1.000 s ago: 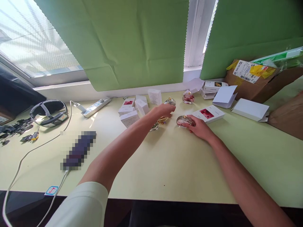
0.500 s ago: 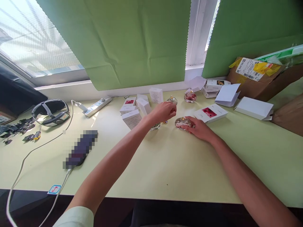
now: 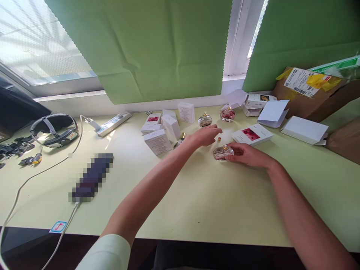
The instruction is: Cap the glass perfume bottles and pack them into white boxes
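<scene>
My right hand [image 3: 249, 154] grips a small round glass bottle with a gold top [image 3: 223, 152] that rests on the pale green table [image 3: 197, 195]. My left hand [image 3: 205, 135] hovers just left of it with fingers stretched toward a tiny gold cap [image 3: 219, 139] lying on the table. Behind stand a clear round bottle [image 3: 204, 120] and a pink-filled bottle [image 3: 227, 114]. A bottle with a gold end [image 3: 180, 140] lies by my left wrist.
Several small white boxes [image 3: 158, 141] cluster at the left of the bottles, a flat box with a red picture [image 3: 252, 134] at the right. A power strip [image 3: 112, 123], headset [image 3: 54, 130], blurred phone [image 3: 91, 177] with cable, cardboard parcel [image 3: 306, 92] and opened white boxes [image 3: 303, 129] surround them.
My left hand moved right from beside the back bottle and opened its fingers near the small gold cap. The right hand kept hold of its bottle. The camera shifted slightly.
</scene>
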### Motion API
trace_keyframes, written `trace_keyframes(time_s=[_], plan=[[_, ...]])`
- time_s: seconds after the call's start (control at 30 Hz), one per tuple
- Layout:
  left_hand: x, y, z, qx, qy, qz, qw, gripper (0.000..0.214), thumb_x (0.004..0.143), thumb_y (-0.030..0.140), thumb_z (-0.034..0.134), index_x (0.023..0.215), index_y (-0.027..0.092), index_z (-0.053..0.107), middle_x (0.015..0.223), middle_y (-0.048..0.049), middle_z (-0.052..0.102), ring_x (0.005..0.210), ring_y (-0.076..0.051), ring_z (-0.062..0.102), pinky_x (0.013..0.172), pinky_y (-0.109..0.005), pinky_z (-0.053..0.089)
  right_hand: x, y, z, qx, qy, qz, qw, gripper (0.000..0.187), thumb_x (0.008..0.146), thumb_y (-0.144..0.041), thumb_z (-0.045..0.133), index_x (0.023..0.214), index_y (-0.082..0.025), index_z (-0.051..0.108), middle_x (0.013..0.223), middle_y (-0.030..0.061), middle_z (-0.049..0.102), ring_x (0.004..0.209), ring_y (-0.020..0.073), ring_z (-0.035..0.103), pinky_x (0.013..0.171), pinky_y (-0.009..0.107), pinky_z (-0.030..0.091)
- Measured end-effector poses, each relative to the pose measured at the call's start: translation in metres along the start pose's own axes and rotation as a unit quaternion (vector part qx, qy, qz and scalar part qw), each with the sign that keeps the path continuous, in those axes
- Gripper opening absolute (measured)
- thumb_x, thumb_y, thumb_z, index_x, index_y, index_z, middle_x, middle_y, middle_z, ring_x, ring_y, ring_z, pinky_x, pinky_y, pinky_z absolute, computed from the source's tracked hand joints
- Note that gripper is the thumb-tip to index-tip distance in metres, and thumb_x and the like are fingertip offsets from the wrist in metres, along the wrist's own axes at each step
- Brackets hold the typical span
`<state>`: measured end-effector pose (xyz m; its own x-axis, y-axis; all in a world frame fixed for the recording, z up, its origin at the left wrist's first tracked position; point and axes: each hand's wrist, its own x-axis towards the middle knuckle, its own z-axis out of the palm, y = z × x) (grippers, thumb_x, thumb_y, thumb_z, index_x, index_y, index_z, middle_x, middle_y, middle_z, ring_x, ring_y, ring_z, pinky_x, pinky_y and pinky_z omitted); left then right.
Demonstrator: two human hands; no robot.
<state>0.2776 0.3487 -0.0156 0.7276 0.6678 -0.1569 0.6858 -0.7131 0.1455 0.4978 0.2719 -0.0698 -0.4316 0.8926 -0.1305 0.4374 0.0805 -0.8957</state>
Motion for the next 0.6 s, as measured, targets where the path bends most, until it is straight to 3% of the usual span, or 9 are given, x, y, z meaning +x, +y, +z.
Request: trace_keyframes(time_s=[0.17,0.3,0.47,0.6], plan=[[0.026,0.006,0.013,-0.015,-0.013,0.002,1.0,0.028,0.09,0.019,0.058,0.119,0.02,0.061,0.121,-0.0083,0.062,0.102,-0.019,0.064,0.076,-0.024,0.045,0.0,-0.008,0.003,-0.003,-0.024,0.01,1.0,0.06,0.076,-0.057,0.072,0.127,-0.026,0.065,0.097,0.0058,0.07,0.089,0.0257,0.062,0.076,0.037,0.049],[0.027,0.005,0.021,-0.033,0.02,-0.018,0.999,0.017,0.09,0.014,0.055,0.105,0.016,0.063,0.104,-0.0101,0.068,0.094,-0.021,0.065,0.073,-0.027,0.044,-0.001,-0.011,0.003,0.001,-0.033,0.004,0.999,0.061,0.077,-0.056,0.071,0.129,-0.026,0.064,0.098,0.0062,0.068,0.091,0.0256,0.061,0.076,0.036,0.048],[-0.01,0.01,0.02,-0.097,0.109,-0.051,0.988,0.02,0.092,0.016,0.048,0.104,0.017,0.065,0.099,-0.0086,0.069,0.093,-0.022,0.064,0.076,-0.03,0.046,0.0,-0.01,0.006,-0.048,-0.011,0.025,0.998,0.066,0.079,-0.06,0.067,0.134,-0.025,0.059,0.092,0.0043,0.064,0.082,0.022,0.058,0.071,0.034,0.045],[-0.051,0.022,0.026,-0.173,0.212,-0.096,0.957,0.032,0.1,0.024,0.033,0.103,0.018,0.065,0.105,-0.0075,0.067,0.091,-0.018,0.064,0.078,-0.03,0.048,0.001,-0.014,0.014,-0.062,-0.004,0.016,0.998,0.066,0.082,-0.061,0.064,0.135,-0.023,0.057,0.084,0.0014,0.058,0.073,0.0175,0.053,0.064,0.03,0.04]])
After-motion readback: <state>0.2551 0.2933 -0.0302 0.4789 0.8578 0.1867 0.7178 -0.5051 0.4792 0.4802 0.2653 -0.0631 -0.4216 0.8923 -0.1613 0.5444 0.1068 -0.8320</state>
